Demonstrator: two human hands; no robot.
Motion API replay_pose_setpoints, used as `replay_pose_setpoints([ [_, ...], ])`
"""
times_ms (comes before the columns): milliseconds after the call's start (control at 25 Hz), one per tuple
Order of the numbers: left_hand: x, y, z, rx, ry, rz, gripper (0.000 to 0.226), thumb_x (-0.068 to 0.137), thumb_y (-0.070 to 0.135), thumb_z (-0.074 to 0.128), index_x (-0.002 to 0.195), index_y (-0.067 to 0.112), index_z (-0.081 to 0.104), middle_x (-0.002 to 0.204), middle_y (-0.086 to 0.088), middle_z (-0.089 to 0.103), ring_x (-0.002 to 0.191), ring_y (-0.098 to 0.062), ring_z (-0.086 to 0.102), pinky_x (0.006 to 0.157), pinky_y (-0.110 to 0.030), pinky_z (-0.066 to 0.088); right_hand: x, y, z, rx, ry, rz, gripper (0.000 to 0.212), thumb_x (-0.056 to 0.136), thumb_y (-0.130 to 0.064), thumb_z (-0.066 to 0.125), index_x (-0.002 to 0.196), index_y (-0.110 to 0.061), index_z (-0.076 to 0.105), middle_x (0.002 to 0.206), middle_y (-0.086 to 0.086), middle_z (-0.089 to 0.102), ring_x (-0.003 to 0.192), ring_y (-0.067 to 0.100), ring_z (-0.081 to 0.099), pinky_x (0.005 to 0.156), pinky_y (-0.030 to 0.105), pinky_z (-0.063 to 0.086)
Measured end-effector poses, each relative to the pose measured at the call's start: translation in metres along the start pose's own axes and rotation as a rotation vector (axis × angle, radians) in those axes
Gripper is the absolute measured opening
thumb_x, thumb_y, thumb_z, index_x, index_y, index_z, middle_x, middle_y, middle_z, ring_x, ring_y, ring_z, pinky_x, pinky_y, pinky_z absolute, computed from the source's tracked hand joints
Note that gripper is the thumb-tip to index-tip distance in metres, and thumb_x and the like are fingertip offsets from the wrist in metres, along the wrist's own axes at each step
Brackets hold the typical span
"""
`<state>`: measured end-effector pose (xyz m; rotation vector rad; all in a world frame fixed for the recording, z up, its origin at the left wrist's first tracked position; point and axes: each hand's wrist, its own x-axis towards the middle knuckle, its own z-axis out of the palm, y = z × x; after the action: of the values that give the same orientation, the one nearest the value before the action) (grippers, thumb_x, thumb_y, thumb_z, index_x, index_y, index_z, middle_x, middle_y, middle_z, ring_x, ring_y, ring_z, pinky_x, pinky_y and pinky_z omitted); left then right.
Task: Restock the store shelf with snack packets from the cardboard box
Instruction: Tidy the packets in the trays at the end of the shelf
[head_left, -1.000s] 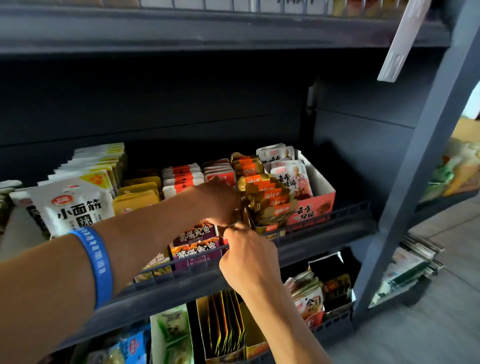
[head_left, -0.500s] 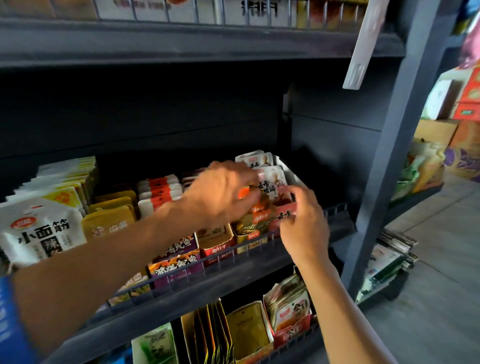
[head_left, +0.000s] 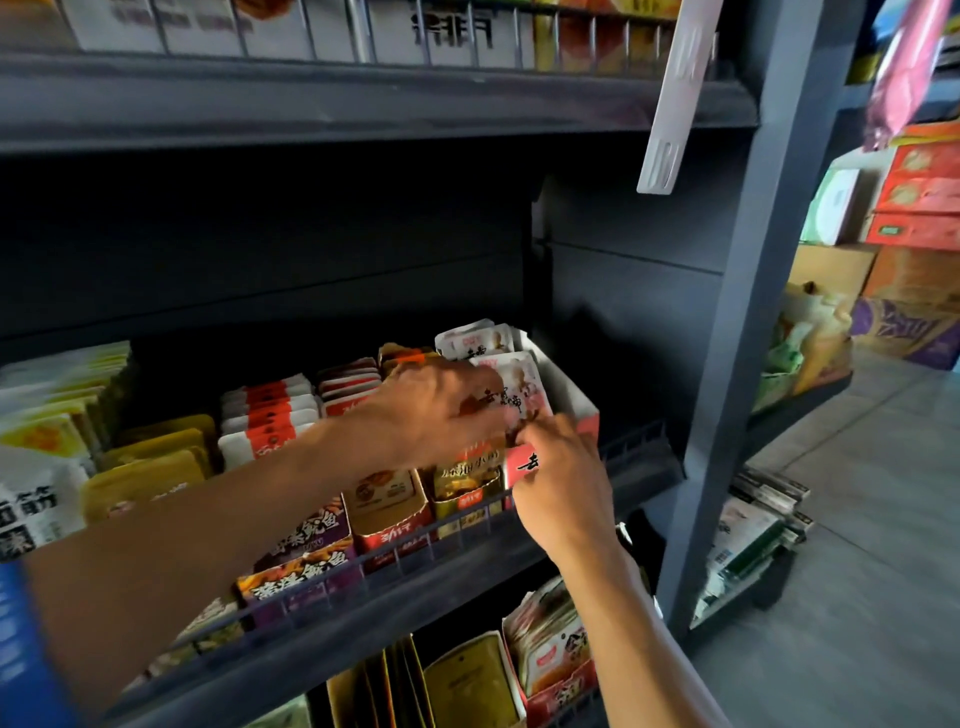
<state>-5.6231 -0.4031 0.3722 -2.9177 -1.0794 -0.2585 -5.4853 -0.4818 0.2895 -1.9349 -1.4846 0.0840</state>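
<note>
We've got both hands at the rightmost display tray (head_left: 584, 410) on the middle shelf (head_left: 644, 467). Left hand (head_left: 436, 410) is draped over the white snack packets (head_left: 519, 379) standing in that tray, fingers curled down onto the front packet; looks like a grip, though the fingertips are hidden behind it. Right hand (head_left: 563, 483) is at the tray's red front lip, fingers curled and pinching at the lower edge of the same packet.

Risks, as we read it:
- Packets stand loose and upright; pushing one in could tip the row forward over the low lip.
- The neighbouring gold packets (head_left: 467, 478) touch the tray side; a sideways nudge could knock them over.
- The shelf tilts down toward the wire front rail (head_left: 311, 587), so anything dropped slides there.

Can't make out:
- No cardboard supply box we can identify for certain; boxes at far right are blurred.
- Whether a packet is going in or being straightened.
- The frame is motion-smeared and label text is mostly unreadable.
</note>
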Motion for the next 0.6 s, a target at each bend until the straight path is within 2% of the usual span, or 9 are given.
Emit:
replay_pose_setpoints([
  [40,0.009,0.005,-0.005,-0.051,0.023,-0.071,0.066,0.09,0.073,0.023,0.137,0.032,0.046,0.12,-0.005,0.066,0.092,-0.017,0.067,0.087,-0.04,0.053,0.0,-0.001,0.0,0.0,0.017,0.009,0.036,0.087,-0.011,0.059,0.12,-0.024,0.06,0.133,-0.008,0.05,0.122,0.021,0.048,0.103,0.043,0.045],
  [120,0.042,0.008,-0.013,-0.018,0.047,-0.191,0.047,0.097,0.051,0.042,0.139,0.029,0.047,0.13,-0.006,0.061,0.104,-0.023,0.065,0.087,-0.037,0.049,0.003,-0.002,0.002,0.008,0.052,0.031,0.027,0.09,-0.013,0.058,0.114,-0.023,0.063,0.129,-0.009,0.054,0.119,0.019,0.05,0.102,0.042,0.046],
  [160,0.058,0.008,-0.016,0.025,0.002,-0.241,0.047,0.097,0.043,0.047,0.141,0.027,0.047,0.137,-0.006,0.057,0.114,-0.026,0.06,0.091,-0.038,0.046,0.004,-0.003,0.003,0.018,0.068,0.042,0.023,0.091,-0.014,0.057,0.111,-0.023,0.063,0.127,-0.009,0.056,0.116,0.019,0.051,0.1,0.041,0.047],
  [240,0.082,0.01,-0.015,0.107,-0.149,-0.303,0.056,0.093,0.041,0.054,0.144,0.021,0.044,0.143,-0.004,0.052,0.124,-0.027,0.054,0.097,-0.037,0.044,0.006,-0.004,0.006,0.035,0.094,0.062,0.018,0.092,-0.014,0.055,0.106,-0.023,0.063,0.121,-0.01,0.061,0.11,0.018,0.053,0.094,0.038,0.049],
  [320,0.096,0.013,-0.01,0.119,-0.218,-0.306,0.06,0.091,0.041,0.06,0.142,0.014,0.046,0.138,-0.004,0.055,0.122,-0.025,0.055,0.092,-0.034,0.045,0.008,-0.004,0.008,0.049,0.11,0.078,0.018,0.092,-0.011,0.052,0.103,-0.022,0.062,0.114,-0.01,0.064,0.106,0.017,0.053,0.087,0.034,0.049],
  [440,0.103,0.013,-0.007,-0.052,-0.162,-0.3,0.048,0.089,0.035,0.069,0.131,0.017,0.053,0.112,0.002,0.057,0.099,-0.019,0.056,0.072,-0.026,0.044,0.011,-0.004,0.01,0.048,0.13,0.088,0.017,0.093,-0.012,0.052,0.1,-0.023,0.063,0.107,-0.008,0.068,0.101,0.017,0.053,0.08,0.033,0.049],
  [480,0.103,0.009,-0.007,-0.119,-0.164,-0.31,0.048,0.089,0.036,0.071,0.13,0.02,0.053,0.109,0.004,0.056,0.096,-0.017,0.055,0.071,-0.025,0.047,0.011,-0.005,0.01,0.042,0.13,0.09,0.017,0.093,-0.013,0.052,0.101,-0.024,0.063,0.107,-0.008,0.068,0.101,0.017,0.054,0.079,0.033,0.049],
  [520,0.103,0.005,-0.006,-0.168,-0.186,-0.333,0.051,0.087,0.038,0.072,0.131,0.02,0.053,0.112,0.004,0.058,0.099,-0.018,0.057,0.076,-0.027,0.051,0.011,-0.006,0.009,0.03,0.124,0.094,0.018,0.094,-0.015,0.052,0.103,-0.025,0.064,0.107,-0.008,0.069,0.101,0.017,0.057,0.078,0.032,0.049],
  [600,0.102,-0.002,0.002,-0.191,-0.2,-0.382,0.06,0.085,0.041,0.073,0.135,0.016,0.052,0.126,-0.002,0.059,0.108,-0.023,0.059,0.086,-0.032,0.053,0.012,-0.009,0.004,-0.012,0.095,0.115,0.019,0.096,-0.019,0.051,0.106,-0.026,0.066,0.106,-0.007,0.071,0.099,0.019,0.064,0.078,0.033,0.052],
])
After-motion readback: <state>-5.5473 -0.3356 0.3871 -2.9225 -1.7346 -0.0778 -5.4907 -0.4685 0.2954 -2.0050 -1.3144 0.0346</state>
